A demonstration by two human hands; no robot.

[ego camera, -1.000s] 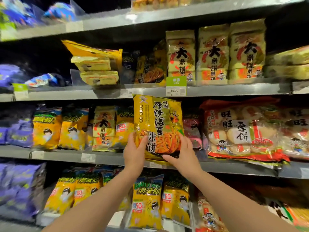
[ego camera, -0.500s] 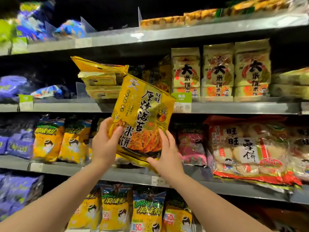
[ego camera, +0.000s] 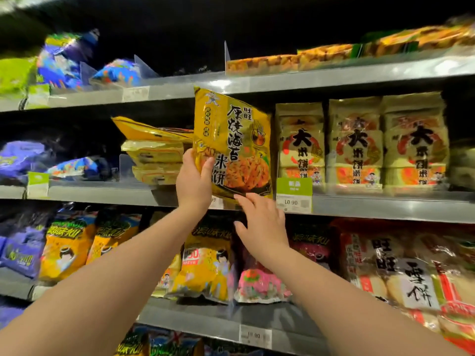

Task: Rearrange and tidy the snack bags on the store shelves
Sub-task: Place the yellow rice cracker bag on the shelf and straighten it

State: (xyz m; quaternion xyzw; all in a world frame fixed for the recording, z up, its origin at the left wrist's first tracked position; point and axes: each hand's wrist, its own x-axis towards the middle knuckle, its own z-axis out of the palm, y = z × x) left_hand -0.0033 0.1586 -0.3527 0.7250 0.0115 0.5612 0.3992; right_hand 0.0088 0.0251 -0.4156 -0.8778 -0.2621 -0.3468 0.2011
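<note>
Raised to the next shelf [ego camera: 385,205], the yellow snack bag [ego camera: 236,140] sits mid-frame beside the beige bags [ego camera: 299,142], nearly placed; left grip [ego camera: 194,183] clasps its edge, right grip [ego camera: 262,224], released, touches its base.

1 view only: head-worn, wide-angle, facing the shelving [ego camera: 102,192] head-on and slightly upward. Landmark: green price tag [ego camera: 294,195], just right of frame centre. 1 shelf edge [ego camera: 334,78] runs above the tag, 1 below. Range close: both forearms [ego camera: 133,263] span from the bottom edge to the tag's level. Periphery left of the tag is blurred.
</note>
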